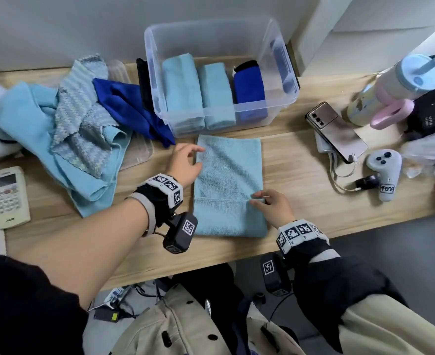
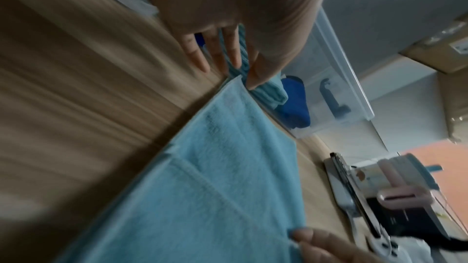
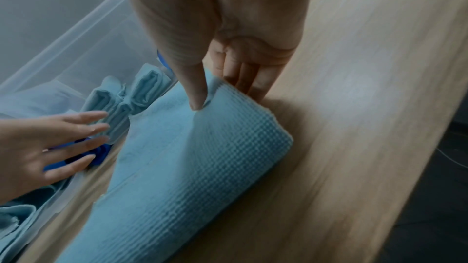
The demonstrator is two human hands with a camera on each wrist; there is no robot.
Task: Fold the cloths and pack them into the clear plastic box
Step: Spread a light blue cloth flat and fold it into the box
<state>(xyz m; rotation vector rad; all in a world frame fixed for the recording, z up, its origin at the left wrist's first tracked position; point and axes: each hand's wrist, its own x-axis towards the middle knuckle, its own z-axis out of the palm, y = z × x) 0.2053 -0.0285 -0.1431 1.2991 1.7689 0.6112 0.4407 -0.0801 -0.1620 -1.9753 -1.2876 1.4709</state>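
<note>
A light blue cloth point(image 1: 229, 185) point(image 2: 202, 177) point(image 3: 202, 157) lies flat on the wooden table in front of the clear plastic box point(image 1: 280, 47), its near end folded over onto itself. My left hand point(image 1: 198, 157) point(image 2: 228, 63) is open at the cloth's far left corner, fingers straight and spread, thumb touching the edge. My right hand point(image 1: 258, 198) point(image 3: 215, 95) pinches the right edge of the folded flap, thumb on top and fingers underneath. Inside the box stand two folded light blue cloths point(image 1: 198, 90) and a folded dark blue one point(image 1: 249, 90).
A heap of unfolded cloths point(image 1: 70, 124) and a dark blue cloth point(image 1: 132, 108) lie left of the box. At the far left edge sits a remote point(image 1: 10, 196). On the right are a phone point(image 1: 337, 131), a tumbler point(image 1: 395, 85) and a grey controller point(image 1: 385, 172).
</note>
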